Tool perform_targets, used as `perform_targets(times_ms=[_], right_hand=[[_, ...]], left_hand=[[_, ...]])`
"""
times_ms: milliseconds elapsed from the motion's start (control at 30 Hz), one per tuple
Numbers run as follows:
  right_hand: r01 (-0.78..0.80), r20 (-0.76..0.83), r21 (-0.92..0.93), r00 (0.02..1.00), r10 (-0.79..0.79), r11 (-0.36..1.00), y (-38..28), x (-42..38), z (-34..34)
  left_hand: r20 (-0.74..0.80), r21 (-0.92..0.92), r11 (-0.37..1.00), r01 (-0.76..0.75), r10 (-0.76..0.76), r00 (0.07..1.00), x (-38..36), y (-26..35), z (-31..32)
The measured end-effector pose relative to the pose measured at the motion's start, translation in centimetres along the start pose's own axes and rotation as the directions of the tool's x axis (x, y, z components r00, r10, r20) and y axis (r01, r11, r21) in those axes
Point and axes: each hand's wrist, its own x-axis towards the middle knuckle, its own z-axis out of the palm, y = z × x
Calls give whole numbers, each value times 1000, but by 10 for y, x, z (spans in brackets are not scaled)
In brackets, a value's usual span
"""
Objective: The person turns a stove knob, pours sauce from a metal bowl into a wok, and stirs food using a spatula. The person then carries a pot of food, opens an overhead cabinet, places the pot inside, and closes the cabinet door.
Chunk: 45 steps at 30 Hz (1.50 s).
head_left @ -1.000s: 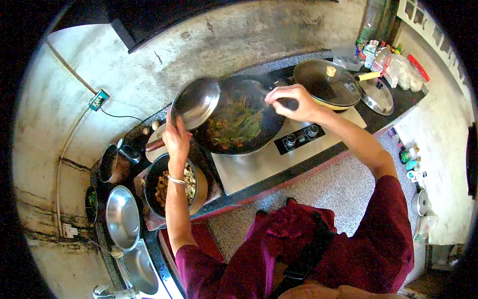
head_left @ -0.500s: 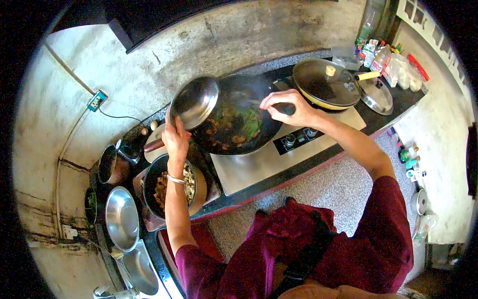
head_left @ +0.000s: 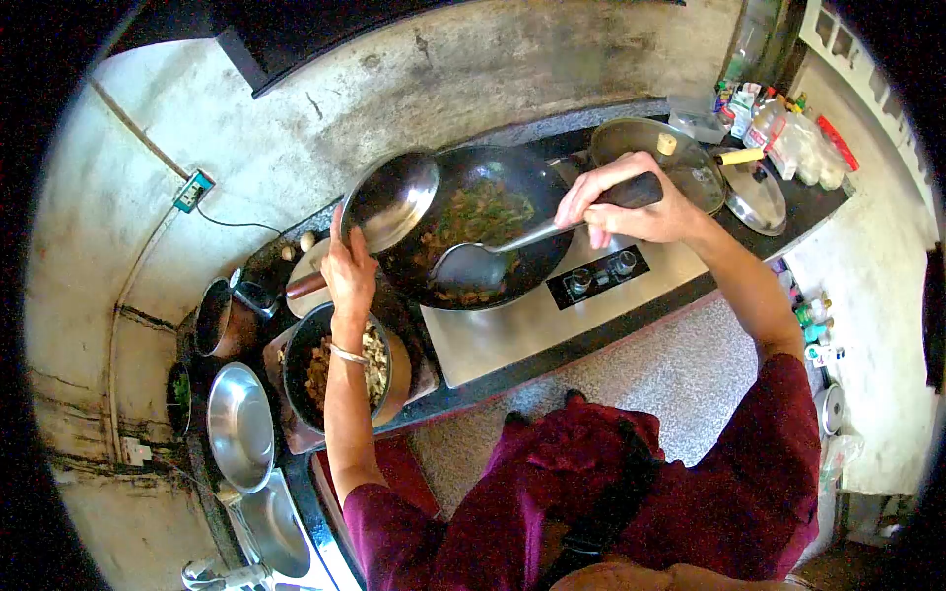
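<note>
My left hand (head_left: 349, 271) grips the rim of a shiny steel bowl (head_left: 392, 202). The bowl is tipped on its side over the left edge of a black wok (head_left: 537, 266), its hollow facing the wok. In my right hand (head_left: 641, 202) is a wok spatula (head_left: 537, 234) with a dark handle and metal shaft. Its wide head rests low in the wok, among chopped greens and brownish bits (head_left: 478, 217). The wok's own brown handle (head_left: 305, 286) points left, beside my left wrist.
Below my left forearm stands a deep pot (head_left: 396, 379) of diced food. A glass-lidded pan (head_left: 631, 138) and a steel lid (head_left: 757, 197) are at right. Stove knobs (head_left: 624, 263) face me. Another steel basin (head_left: 241, 428) lies near the sink (head_left: 281, 527).
My right hand has moved right and turned, bringing the spatula's shaft and head into view across the wok. The greens are more spread and mixed. My left hand and the bowl barely moved.
</note>
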Motion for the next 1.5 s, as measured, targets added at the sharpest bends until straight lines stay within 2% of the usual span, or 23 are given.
perform_targets(times_ms=[33, 133, 167, 233, 267, 300, 367, 400, 433, 500, 567, 633, 733, 800, 833, 933, 1067, 1100, 1200, 1267, 1300, 1433, 1500], right_hand=[[4, -1, 5, 1000, -4, 1000, 7, 4, -2], [304, 97, -423, 952, -291, 853, 31, 16, -8], [304, 98, -425, 952, -291, 853, 35, 16, -10], [283, -33, -511, 937, -347, 812, 44, 20, -15], [307, -76, -462, 921, -383, 832, 54, 23, -18], [100, -206, -334, 962, -176, 937, 58, 23, -12], [135, -227, -244, 955, -192, 960, 77, 26, -3], [310, -132, -389, 913, -386, 867, 80, 31, 5], [351, -23, -412, 918, -395, 841, 81, 29, 11], [415, 173, -324, 909, -378, 850, 68, 22, 19], [393, 385, -260, 880, -278, 882, 36, 14, 17], [360, 478, -177, 845, -240, 916, 1, 7, 8], [426, 483, -180, 823, -298, 887, -18, 5, -4], [412, 419, -232, 860, -292, 881, -19, 7, -4], [462, 370, -286, 861, -349, 839, -2, 11, 4], [498, 504, -425, 824, -260, 756, 38, 22, 20], [430, 541, -237, 803, -249, 871, 15, 7, 16], [378, 582, -286, 799, -154, 881, -20, 3, 11], [346, 623, -201, 767, -153, 916, -39, 0, 2], [353, 555, -241, 814, -170, 904, -43, 5, -2], [408, 502, -204, 824, -262, 890, -26, 10, -3], [416, 221, -411, 909, -354, 811, 20, 28, 5], [395, 97, -484, 911, -400, 781, 48, 36, 19]], left_hand=[[1, 6, 1000, -1, 1, 1000, 0, -2, 0], [-26, 19, 1000, 8, -8, 1000, 5, -2, 6], [-26, 18, 1000, 8, -7, 1000, 6, -1, 8], [22, -1, 998, 62, -62, 998, 7, -2, 8], [22, 1, 998, 63, -63, 998, 7, -2, 8], [18, 5, 998, 63, -64, 998, 8, -1, 10], [21, -1, 999, 53, -53, 998, 11, 1, 17], [27, -5, 999, 46, -46, 999, 11, 0, 19], [29, -7, 999, 42, -42, 999, 12, 0, 19], [41, 9, 998, 60, -60, 997, 12, 1, 16], [61, 20, 997, 71, -72, 996, 14, -4, 15], [9, 16, 1000, 15, -15, 1000, 14, -18, 16], [31, 8, 999, 43, -43, 999, 11, -13, 12], [29, -1, 1000, 27, -27, 999, 12, -13, 14], [33, -7, 1000, 20, -20, 999, 13, -11, 15], [16, 26, 1000, 6, -6, 1000, 15, -9, 16], [17, 75, 997, 7, -8, 1000, 14, -17, 9], [15, 57, 998, 5, -6, 1000, 13, -16, 9], [17, 10, 1000, -3, 3, 1000, 10, -11, 7], [30, -11, 1000, -10, 10, 999, 11, -19, 10], [33, -13, 1000, -15, 16, 999, 12, -16, 10], [8, 36, 999, -15, 15, 1000, 11, -9, 8], [16, 39, 999, -26, 26, 1000, 12, -10, 7]])
